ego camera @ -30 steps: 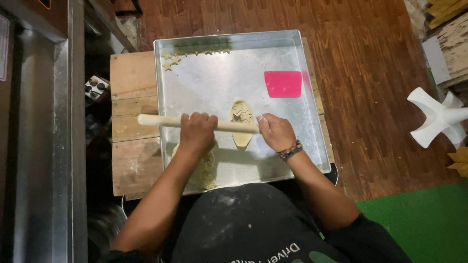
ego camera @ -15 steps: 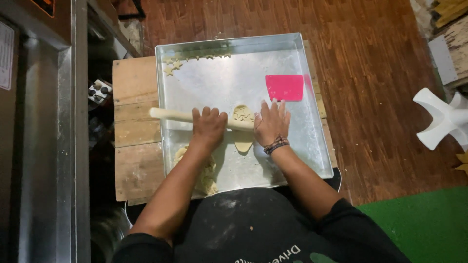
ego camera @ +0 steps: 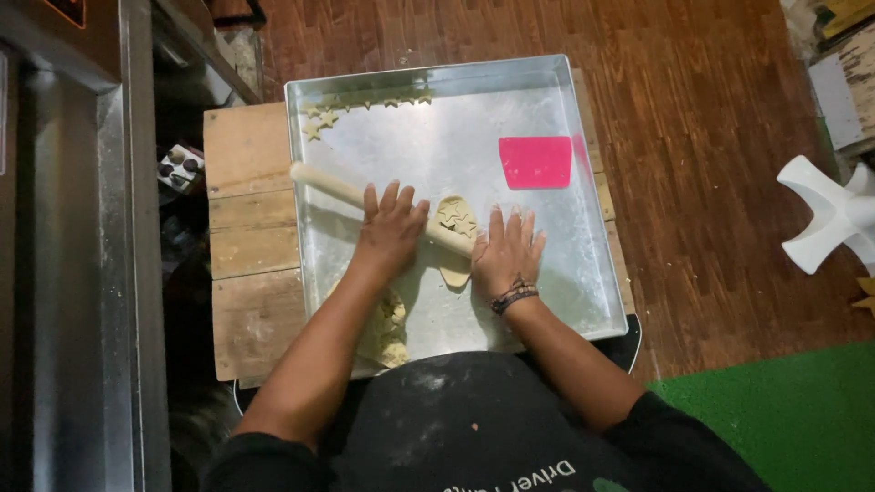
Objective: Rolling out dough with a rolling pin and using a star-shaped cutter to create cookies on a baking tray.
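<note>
A pale wooden rolling pin (ego camera: 339, 190) lies across a small flat piece of dough (ego camera: 454, 214) in a large metal tray (ego camera: 556, 109). My left hand (ego camera: 390, 230) rests flat on the pin's middle, fingers spread. My right hand (ego camera: 507, 251) presses flat on the pin's right end, hiding it. The dough shows star-shaped marks. More dough (ego camera: 390, 330) sits near the tray's front, partly under my left forearm.
A pink plastic scraper (ego camera: 535, 161) lies in the tray at the right. Several cut dough stars (ego camera: 321, 121) line the tray's far-left corner. The tray sits on a wooden board (ego camera: 246, 219). A metal cabinet (ego camera: 73, 273) stands left, a white stand (ego camera: 825, 214) right.
Both hands pushed the rolling pin away from me over the dough. Fingers have gone from curled around the pin to flat and spread. The pin now lies tilted, left end farther.
</note>
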